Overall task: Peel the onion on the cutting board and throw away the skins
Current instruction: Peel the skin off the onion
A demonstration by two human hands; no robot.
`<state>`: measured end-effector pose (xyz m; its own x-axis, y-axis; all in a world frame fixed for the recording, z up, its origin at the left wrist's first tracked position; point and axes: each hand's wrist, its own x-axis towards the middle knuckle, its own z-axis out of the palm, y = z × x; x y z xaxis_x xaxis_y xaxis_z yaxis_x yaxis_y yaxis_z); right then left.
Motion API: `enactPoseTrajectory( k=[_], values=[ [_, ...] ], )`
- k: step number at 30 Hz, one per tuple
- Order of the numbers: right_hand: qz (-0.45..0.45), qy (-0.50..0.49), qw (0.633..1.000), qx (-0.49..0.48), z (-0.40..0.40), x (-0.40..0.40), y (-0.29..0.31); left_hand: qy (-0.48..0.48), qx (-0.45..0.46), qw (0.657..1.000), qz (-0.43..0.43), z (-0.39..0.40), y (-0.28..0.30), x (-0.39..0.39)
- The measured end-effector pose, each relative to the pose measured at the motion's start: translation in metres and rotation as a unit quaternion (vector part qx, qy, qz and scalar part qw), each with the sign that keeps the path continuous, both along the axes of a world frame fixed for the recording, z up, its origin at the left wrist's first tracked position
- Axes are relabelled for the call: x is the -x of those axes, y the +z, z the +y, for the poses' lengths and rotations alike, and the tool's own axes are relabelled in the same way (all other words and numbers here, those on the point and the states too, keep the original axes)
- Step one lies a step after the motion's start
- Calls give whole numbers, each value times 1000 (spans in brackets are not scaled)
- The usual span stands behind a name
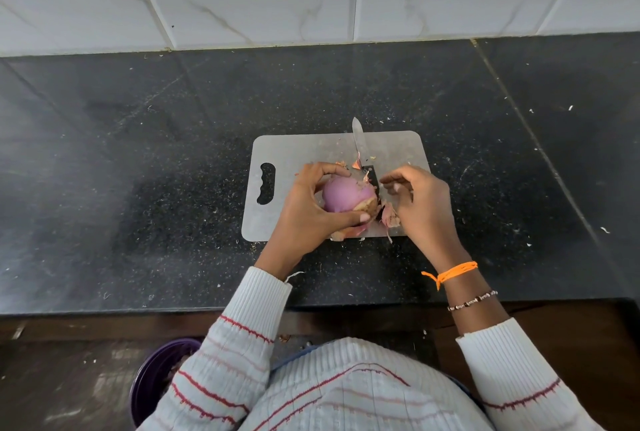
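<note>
A purple onion (346, 194), mostly bare with a patch of brown skin at its right end, is gripped by my left hand (311, 208) just above the grey cutting board (298, 153). My right hand (420, 203) hovers close to the onion's right end, fingers curled, and appears to hold nothing; whether it pinches a scrap is unclear. Loose pinkish-brown skins (390, 215) lie on the board under and between my hands.
A knife (359, 141) lies on the board behind the onion, blade tip past the far edge. The board sits on a black speckled counter (138, 188) against a tiled wall. A purple bin (156, 378) stands on the floor at lower left.
</note>
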<state>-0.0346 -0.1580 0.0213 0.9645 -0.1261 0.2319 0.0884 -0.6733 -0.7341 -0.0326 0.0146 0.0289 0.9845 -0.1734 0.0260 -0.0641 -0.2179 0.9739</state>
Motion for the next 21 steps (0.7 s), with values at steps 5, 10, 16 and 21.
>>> enactPoseTrajectory(
  k=[5, 10, 16, 21],
  values=[
    [-54, 106, 988, -97, 7, 3, 19, 8, -12, 1000, -3, 2, -3, -4],
    [-92, 146, 984, -46, 8, 0, 19, 6, -22, 1000, 6, 2, -5, -6],
    [-64, 165, 983, -42, 7, -4, 17, 11, -67, 997, -24, 1, -3, -8],
    [-57, 162, 984, -41, 6, -6, 18, 9, -97, 993, -63, 0, -1, -9]
  ],
)
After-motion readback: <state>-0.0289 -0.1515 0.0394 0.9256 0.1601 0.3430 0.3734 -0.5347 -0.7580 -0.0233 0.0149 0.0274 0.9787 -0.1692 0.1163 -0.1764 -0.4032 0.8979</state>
